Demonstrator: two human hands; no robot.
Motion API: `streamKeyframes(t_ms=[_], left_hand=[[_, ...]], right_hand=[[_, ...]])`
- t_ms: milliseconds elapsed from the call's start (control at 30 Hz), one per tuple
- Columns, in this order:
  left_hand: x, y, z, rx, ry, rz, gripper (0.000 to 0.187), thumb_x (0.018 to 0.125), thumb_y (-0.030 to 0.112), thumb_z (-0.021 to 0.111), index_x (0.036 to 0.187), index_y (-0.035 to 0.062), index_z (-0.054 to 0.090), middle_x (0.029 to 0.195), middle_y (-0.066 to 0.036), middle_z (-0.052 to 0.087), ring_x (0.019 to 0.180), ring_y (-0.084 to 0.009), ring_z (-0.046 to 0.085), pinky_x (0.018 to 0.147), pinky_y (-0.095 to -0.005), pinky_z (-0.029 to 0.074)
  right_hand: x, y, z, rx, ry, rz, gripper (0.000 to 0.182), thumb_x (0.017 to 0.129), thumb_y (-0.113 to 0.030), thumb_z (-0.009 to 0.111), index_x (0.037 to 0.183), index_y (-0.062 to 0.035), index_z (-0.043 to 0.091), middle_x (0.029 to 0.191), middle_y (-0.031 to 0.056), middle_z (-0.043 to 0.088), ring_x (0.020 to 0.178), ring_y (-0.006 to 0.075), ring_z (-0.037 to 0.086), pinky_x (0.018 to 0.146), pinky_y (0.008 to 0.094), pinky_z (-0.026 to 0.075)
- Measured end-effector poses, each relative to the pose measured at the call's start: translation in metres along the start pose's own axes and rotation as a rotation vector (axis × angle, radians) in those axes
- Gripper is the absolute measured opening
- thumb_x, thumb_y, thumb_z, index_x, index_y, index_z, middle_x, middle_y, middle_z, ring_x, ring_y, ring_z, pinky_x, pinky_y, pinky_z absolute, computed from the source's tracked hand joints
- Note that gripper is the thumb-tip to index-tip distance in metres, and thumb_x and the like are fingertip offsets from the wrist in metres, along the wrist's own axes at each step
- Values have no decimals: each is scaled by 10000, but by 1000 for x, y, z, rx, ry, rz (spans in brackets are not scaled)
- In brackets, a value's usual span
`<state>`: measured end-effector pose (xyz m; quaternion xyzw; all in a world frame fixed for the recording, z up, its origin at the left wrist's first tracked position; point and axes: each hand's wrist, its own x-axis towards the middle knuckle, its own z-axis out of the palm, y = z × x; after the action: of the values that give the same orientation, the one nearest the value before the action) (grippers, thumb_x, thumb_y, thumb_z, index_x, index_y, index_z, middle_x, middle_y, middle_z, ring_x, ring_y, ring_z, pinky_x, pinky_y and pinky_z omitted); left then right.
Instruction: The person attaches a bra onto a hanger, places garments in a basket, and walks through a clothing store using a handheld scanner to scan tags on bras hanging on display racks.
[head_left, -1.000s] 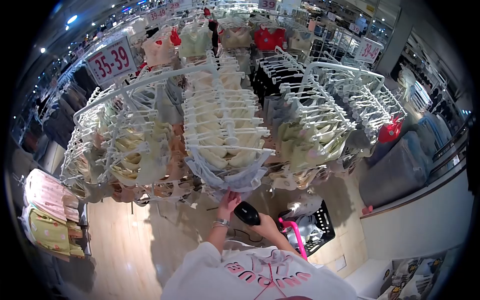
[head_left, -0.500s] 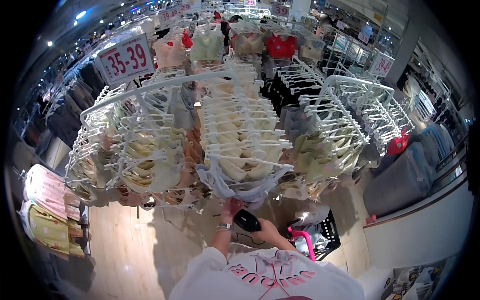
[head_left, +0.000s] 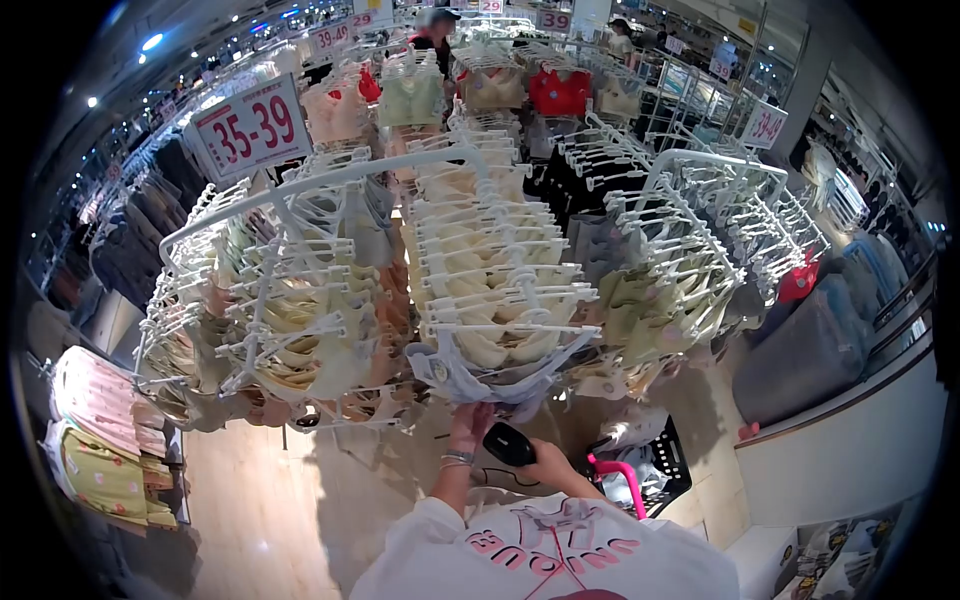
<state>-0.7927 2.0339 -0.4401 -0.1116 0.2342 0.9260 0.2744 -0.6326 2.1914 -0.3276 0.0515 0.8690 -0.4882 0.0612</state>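
Observation:
A pale lavender bra [head_left: 480, 378] hangs from a white hanger at the front end of the middle row. My left hand [head_left: 468, 424] is closed at the bra's lower edge; its fingertips are partly hidden, and whether a tag is between them I cannot make out. In my right hand [head_left: 548, 464] is a black handheld barcode scanner [head_left: 510, 444], its head tilted toward my left hand and close to it. A thin dark cable shows below the scanner. Behind the lavender bra, cream bras [head_left: 490, 255] hang in a dense row.
White rack rails [head_left: 330, 175] with hangers spread left and right. A black basket [head_left: 672, 462] with a pink handle [head_left: 630, 480] holds clothing on the floor to my right. Folded pink garments [head_left: 95, 395] are at left. A price sign [head_left: 252, 127] reads 35-39. A person [head_left: 436, 40] stands far back.
The view has tilted slightly, so the racks and hands appear shifted a little right. A person in a dark cap shows more clearly at the back. Both hands keep nearly the same pose.

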Motion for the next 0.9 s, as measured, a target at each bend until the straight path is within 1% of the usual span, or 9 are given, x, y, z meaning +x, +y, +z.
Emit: streamKeyframes(t_ms=[67, 167, 267, 367, 467, 567, 667, 767, 900], left_hand=[[-5, -1, 13, 100, 40, 11, 183, 838, 47, 644, 1010, 91, 600, 1007, -40, 639, 904, -196, 615, 840, -364, 511], [-14, -6, 30, 127, 32, 32, 174, 843, 35, 633, 1004, 89, 600, 1020, -43, 641, 922, -195, 617, 837, -355, 518], [-12, -12, 27, 171, 64, 7, 169, 844, 31, 628, 1001, 87, 601, 1009, -44, 648, 932, -194, 623, 830, -350, 520], [-8, -18, 16, 189, 48, 6, 172, 836, 37, 637, 997, 85, 603, 991, -46, 653, 915, -193, 628, 826, -347, 521], [-18, -22, 23, 176, 73, 36, 185, 837, 54, 641, 1011, 86, 586, 942, -33, 642, 857, -175, 619, 760, -335, 527], [-16, -23, 3, 139, 16, 95, 188, 831, 54, 647, 1007, 95, 595, 950, -32, 644, 869, -180, 618, 759, -330, 525], [-22, -21, 5, 139, 108, 168, 208, 828, 78, 663, 1022, 113, 597, 965, -30, 646, 883, -185, 617, 766, -326, 523], [-37, -19, 7, 62, 146, 179, 224, 826, 101, 677, 1035, 124, 598, 977, -23, 648, 894, -182, 616, 779, -323, 523], [-49, -20, -13, 104, 104, 216, 225, 833, 131, 682, 1041, 121, 598, 1011, -18, 653, 923, -178, 620, 785, -321, 523]], right_hand=[[-5, 4, 0, -34, 19, 46, 390, 638, -207, 734, 952, -4, 625, 850, 207, 644, 804, 382, 621, 724, 411, 482], [-11, 10, 2, -1, 58, -3, 393, 631, -220, 713, 956, -15, 629, 907, 233, 637, 860, 418, 606, 749, 459, 481], [-15, 21, 6, -16, 47, -41, 357, 648, -186, 718, 941, -2, 628, 850, 201, 643, 811, 379, 620, 732, 408, 481], [-22, 18, 1, 7, 21, -27, 354, 652, -180, 714, 946, -1, 628, 843, 197, 643, 809, 378, 619, 732, 406, 480], [-31, 17, -5, 31, 0, -16, 363, 650, -185, 718, 950, -2, 629, 845, 198, 643, 809, 377, 621, 732, 403, 482], [-39, 20, -10, 33, -34, 35, 380, 648, -194, 724, 963, -3, 631, 861, 204, 646, 822, 380, 623, 737, 402, 483], [-51, 26, -13, 49, -8, 12, 397, 648, -209, 729, 975, -5, 631, 883, 212, 650, 834, 383, 624, 741, 404, 484], [-64, 32, -16, 83, -32, 96, 409, 650, -215, 731, 987, -7, 630, 897, 216, 651, 841, 388, 623, 741, 410, 484], [-80, 61, -8, 19, 21, 36, 404, 658, -215, 727, 988, -5, 628, 894, 214, 648, 837, 389, 623, 742, 417, 486]])
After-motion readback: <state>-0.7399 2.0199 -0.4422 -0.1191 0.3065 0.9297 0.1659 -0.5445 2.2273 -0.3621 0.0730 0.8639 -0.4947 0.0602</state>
